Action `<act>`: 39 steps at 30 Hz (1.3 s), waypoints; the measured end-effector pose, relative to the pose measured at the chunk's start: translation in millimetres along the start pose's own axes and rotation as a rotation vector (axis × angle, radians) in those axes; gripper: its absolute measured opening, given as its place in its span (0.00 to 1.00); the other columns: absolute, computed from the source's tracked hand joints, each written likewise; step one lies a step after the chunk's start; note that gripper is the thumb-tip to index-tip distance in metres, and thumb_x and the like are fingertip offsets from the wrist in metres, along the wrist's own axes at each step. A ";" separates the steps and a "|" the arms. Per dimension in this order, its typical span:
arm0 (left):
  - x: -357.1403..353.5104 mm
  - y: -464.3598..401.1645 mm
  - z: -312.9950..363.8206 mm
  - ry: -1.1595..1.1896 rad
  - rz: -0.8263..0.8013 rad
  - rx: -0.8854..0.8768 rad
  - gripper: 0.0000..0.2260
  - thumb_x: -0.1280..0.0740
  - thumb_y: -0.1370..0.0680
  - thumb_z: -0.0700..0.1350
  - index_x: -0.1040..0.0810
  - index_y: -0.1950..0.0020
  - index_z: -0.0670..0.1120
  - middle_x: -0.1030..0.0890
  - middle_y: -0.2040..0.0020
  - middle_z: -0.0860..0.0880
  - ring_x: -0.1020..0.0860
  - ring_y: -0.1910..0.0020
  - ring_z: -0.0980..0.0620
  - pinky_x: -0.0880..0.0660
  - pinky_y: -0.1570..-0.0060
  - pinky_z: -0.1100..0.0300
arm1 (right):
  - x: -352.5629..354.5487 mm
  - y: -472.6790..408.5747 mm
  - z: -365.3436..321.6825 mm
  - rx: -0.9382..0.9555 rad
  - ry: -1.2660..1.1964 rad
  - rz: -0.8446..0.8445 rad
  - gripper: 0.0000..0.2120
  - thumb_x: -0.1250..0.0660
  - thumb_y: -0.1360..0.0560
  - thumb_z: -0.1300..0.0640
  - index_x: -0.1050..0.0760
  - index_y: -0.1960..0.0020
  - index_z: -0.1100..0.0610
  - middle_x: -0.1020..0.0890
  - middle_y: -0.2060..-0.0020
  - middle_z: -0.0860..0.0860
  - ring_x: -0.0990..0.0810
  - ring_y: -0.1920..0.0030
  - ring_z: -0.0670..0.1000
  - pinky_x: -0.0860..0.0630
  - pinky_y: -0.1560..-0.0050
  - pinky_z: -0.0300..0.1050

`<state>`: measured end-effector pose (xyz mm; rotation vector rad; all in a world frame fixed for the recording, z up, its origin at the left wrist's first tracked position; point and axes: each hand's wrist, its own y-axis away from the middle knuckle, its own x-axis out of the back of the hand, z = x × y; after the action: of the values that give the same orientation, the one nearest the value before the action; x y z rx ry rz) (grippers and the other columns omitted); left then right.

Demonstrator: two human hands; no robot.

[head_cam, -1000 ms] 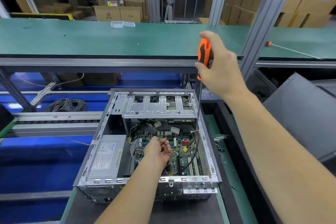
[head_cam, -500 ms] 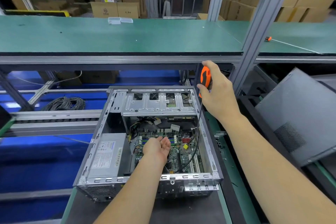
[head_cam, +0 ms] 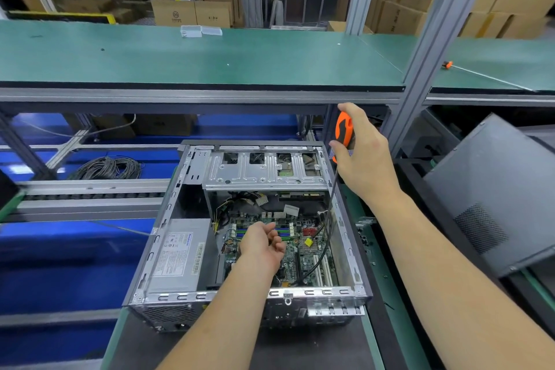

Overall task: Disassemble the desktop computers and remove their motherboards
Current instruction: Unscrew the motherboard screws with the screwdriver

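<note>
Shelving of green board [head_cam: 210,63] spans the far side, so the work happens on the lower bench [head_cam: 387,303] beneath it. On that bench the open computer case [head_cam: 168,213] lies on its side with the side panel off, which turns its inside up toward the person. A grey power supply [head_cam: 177,255] fills the near left corner, and a metal drive cage [head_cam: 264,171] sits at the far end. Down on the floor of the case, still mounted, lies the motherboard [head_cam: 303,255]. A black cable [head_cam: 321,255] loops over its right part. The right hand [head_cam: 366,159] has its grip wrapped round the orange handle of a long screwdriver [head_cam: 344,132], shaft angled down into the case, probably toward a board screw. The left hand [head_cam: 261,245] hovers over the board with fingers loosely curled; whether they pinch anything small I cannot tell.
</note>
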<state>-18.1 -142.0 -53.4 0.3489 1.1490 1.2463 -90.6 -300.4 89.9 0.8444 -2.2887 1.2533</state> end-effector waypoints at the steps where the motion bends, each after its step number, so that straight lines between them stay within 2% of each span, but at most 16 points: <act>1: -0.1 -0.7 -0.1 -0.005 0.001 0.001 0.09 0.45 0.18 0.36 0.26 0.51 0.39 0.33 0.65 0.47 0.39 0.70 0.51 0.41 0.69 0.60 | 0.4 -0.3 0.3 0.002 -0.003 0.000 0.30 0.29 0.24 0.64 0.37 0.27 0.49 0.26 0.47 0.45 0.26 0.49 0.49 0.21 0.45 0.54; 4: 0.0 -2.4 -0.1 -0.008 -0.002 0.003 0.08 0.45 0.18 0.36 0.26 0.51 0.39 0.34 0.66 0.47 0.40 0.70 0.51 0.42 0.70 0.60 | 1.1 -1.7 1.7 0.003 -0.007 0.001 0.30 0.29 0.24 0.65 0.37 0.28 0.48 0.27 0.49 0.44 0.28 0.50 0.47 0.21 0.44 0.55; 10: 0.0 -2.7 -0.6 -0.019 0.002 0.002 0.07 0.44 0.19 0.35 0.26 0.50 0.39 0.34 0.66 0.47 0.40 0.71 0.52 0.41 0.72 0.60 | -2.5 1.4 0.2 0.042 -0.003 -0.016 0.29 0.29 0.24 0.63 0.36 0.28 0.49 0.28 0.50 0.43 0.30 0.52 0.45 0.27 0.48 0.43; 16: 0.7 -2.3 -0.6 -0.044 -0.003 0.007 0.06 0.42 0.20 0.34 0.26 0.49 0.39 0.33 0.67 0.48 0.39 0.72 0.52 0.41 0.75 0.61 | -1.3 2.9 -5.3 0.068 -0.025 -0.053 0.28 0.30 0.24 0.64 0.35 0.28 0.49 0.23 0.44 0.48 0.23 0.47 0.50 0.23 0.45 0.49; 21: 0.1 -3.3 -1.0 -0.054 0.003 -0.003 0.07 0.42 0.20 0.34 0.25 0.46 0.39 0.33 0.67 0.48 0.39 0.72 0.52 0.41 0.75 0.61 | -2.5 4.8 -5.4 0.064 -0.032 -0.074 0.28 0.31 0.23 0.64 0.36 0.28 0.49 0.25 0.47 0.45 0.25 0.49 0.49 0.22 0.47 0.52; 28: -0.8 -3.3 -1.2 -0.048 -0.001 -0.004 0.08 0.42 0.20 0.34 0.25 0.45 0.38 0.33 0.66 0.47 0.40 0.71 0.52 0.41 0.73 0.60 | -0.4 3.8 -6.1 0.072 -0.012 -0.034 0.28 0.30 0.24 0.65 0.35 0.28 0.51 0.26 0.47 0.44 0.26 0.49 0.47 0.29 0.46 0.41; 31: -0.1 -2.8 -0.9 -0.049 0.000 -0.008 0.07 0.42 0.20 0.34 0.25 0.47 0.39 0.33 0.66 0.47 0.40 0.71 0.52 0.41 0.74 0.61 | -0.5 3.8 -7.0 0.063 -0.022 -0.037 0.28 0.30 0.24 0.65 0.35 0.28 0.52 0.24 0.45 0.47 0.24 0.47 0.51 0.27 0.45 0.44; 34: -0.1 -1.6 -0.8 -0.046 -0.001 -0.009 0.07 0.42 0.20 0.34 0.25 0.49 0.39 0.33 0.66 0.47 0.40 0.71 0.52 0.41 0.73 0.61 | -1.4 5.3 -7.5 0.062 -0.019 -0.039 0.28 0.30 0.24 0.64 0.35 0.28 0.52 0.26 0.47 0.45 0.25 0.49 0.50 0.25 0.47 0.45; 37: -0.1 -0.8 -1.1 -0.046 0.000 -0.011 0.07 0.42 0.20 0.34 0.25 0.49 0.38 0.34 0.66 0.47 0.40 0.71 0.52 0.42 0.72 0.60 | -1.9 4.3 -6.5 0.070 -0.022 -0.042 0.27 0.30 0.24 0.64 0.35 0.30 0.49 0.28 0.52 0.42 0.28 0.54 0.46 0.27 0.50 0.40; 39: 0.0 -0.3 -0.8 -0.046 0.000 -0.012 0.07 0.42 0.20 0.34 0.25 0.49 0.39 0.34 0.66 0.47 0.40 0.71 0.52 0.41 0.72 0.61 | -0.2 0.9 -5.0 0.076 -0.011 -0.049 0.26 0.29 0.25 0.63 0.35 0.33 0.47 0.30 0.57 0.37 0.29 0.58 0.43 0.31 0.54 0.33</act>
<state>-18.6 -142.4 -54.0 0.3666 1.1017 1.2383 -90.7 -295.6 91.8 0.9295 -2.2277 1.3242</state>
